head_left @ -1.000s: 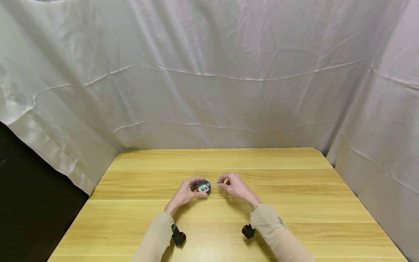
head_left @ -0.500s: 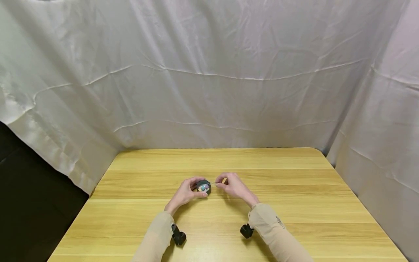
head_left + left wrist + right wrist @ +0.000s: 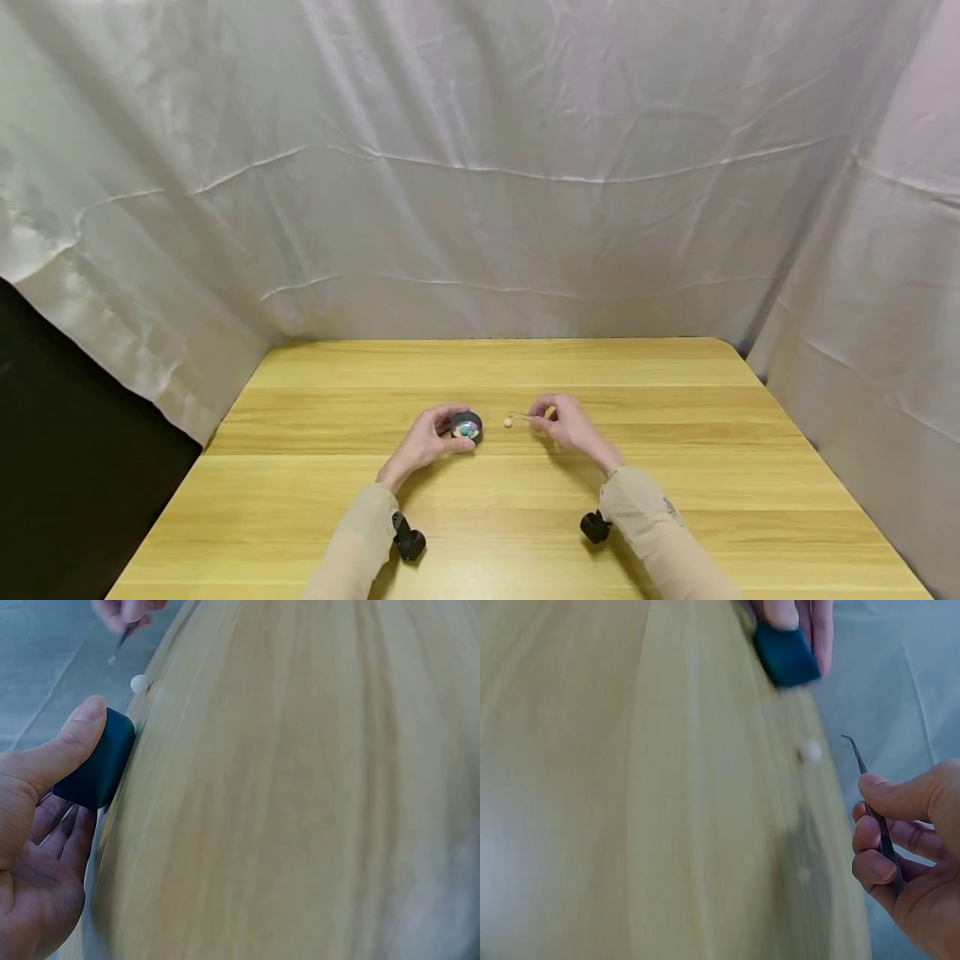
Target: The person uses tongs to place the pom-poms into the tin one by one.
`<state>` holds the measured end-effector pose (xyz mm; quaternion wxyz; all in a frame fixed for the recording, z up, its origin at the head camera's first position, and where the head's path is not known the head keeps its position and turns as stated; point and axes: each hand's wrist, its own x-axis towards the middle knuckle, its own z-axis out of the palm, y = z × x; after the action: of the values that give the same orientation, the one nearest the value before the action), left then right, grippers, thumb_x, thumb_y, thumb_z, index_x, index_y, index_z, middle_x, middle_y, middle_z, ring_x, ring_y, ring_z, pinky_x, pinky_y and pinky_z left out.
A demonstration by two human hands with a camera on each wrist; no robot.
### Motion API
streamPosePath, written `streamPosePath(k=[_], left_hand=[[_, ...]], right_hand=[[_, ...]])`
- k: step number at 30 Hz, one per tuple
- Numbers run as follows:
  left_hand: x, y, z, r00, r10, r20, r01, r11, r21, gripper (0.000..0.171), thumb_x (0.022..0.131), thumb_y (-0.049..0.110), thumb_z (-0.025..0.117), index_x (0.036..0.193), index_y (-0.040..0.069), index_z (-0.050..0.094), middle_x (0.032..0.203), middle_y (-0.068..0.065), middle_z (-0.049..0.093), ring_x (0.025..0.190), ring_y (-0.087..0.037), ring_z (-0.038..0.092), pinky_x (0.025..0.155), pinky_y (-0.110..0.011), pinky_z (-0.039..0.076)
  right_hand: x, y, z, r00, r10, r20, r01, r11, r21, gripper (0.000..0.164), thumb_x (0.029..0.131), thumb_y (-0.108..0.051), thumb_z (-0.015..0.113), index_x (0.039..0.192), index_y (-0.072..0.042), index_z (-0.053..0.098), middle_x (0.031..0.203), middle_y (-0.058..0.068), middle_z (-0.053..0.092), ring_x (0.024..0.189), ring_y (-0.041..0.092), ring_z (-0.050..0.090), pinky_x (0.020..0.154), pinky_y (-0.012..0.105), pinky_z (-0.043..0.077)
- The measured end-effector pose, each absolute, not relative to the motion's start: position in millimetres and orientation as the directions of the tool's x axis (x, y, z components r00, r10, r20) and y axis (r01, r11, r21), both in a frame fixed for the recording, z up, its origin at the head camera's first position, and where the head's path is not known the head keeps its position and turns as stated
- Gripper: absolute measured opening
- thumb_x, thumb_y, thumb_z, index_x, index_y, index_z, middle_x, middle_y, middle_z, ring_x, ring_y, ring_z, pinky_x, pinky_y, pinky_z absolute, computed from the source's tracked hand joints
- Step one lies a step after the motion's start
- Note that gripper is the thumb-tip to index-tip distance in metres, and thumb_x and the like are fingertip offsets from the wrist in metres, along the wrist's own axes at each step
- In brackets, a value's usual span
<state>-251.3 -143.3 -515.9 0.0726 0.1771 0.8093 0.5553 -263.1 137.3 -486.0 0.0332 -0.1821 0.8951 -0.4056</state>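
My left hand (image 3: pixel 423 440) grips a small round dark container (image 3: pixel 480 433) from its left side, thumb and fingers curled round its wall. Several little coloured balls show inside it in the head view. A pair of bent-tipped tweezers (image 3: pixel 859 757) is pinched in my right hand (image 3: pixel 567 427), to the right of the container. Just left of the tweezers' tip is a small white ball (image 3: pixel 507 422), apart from the tip. It sits on the tabletop or very slightly above it; I cannot tell which. In the left wrist view the white ball (image 3: pixel 139 684) appears beyond the container.
Both hands are over a wood-grain table (image 3: pixel 480 517). Pale cloth (image 3: pixel 525 250) hangs behind it and along its sides. A black surface (image 3: pixel 75 467) shows at far left. Dark wrist cameras (image 3: pixel 409 542) stick out from both sleeves.
My right hand has drawn the tweezers rightward, away from the container. A white ball now shows between container and tweezers. The left hand and container have stayed put.
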Motion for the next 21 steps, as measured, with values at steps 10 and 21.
streamPosePath(k=[10, 21], left_hand=[[-250.2, -141.8, -516.6, -0.924, 0.375, 0.079, 0.203, 0.305, 0.93, 0.061, 0.083, 0.01, 0.082, 0.137, -0.002, 0.057, 0.134, -0.024, 0.062, 0.122, -0.039, 0.062, 0.105, -0.047, 0.053], [-249.9, -141.5, -514.2, -0.925, 0.37, 0.08, 0.206, 0.315, 0.927, 0.061, 0.083, 0.011, 0.083, 0.138, -0.001, 0.057, 0.135, -0.023, 0.062, 0.123, -0.038, 0.062, 0.106, -0.049, 0.052]], right_hand=[[-269.1, 146.2, -489.8, -0.934, -0.357, 0.032, -0.265, 0.627, -0.732, 0.009, 0.094, -0.006, 0.068, 0.099, -0.001, 0.073, 0.089, 0.009, 0.069, 0.064, 0.014, 0.061, 0.048, 0.021, 0.048], [-272.1, 140.7, -489.7, -0.931, -0.365, 0.012, -0.26, 0.639, -0.724, 0.006, 0.093, -0.005, 0.069, 0.096, -0.002, 0.073, 0.086, 0.007, 0.068, 0.063, 0.013, 0.058, 0.048, 0.021, 0.047]])
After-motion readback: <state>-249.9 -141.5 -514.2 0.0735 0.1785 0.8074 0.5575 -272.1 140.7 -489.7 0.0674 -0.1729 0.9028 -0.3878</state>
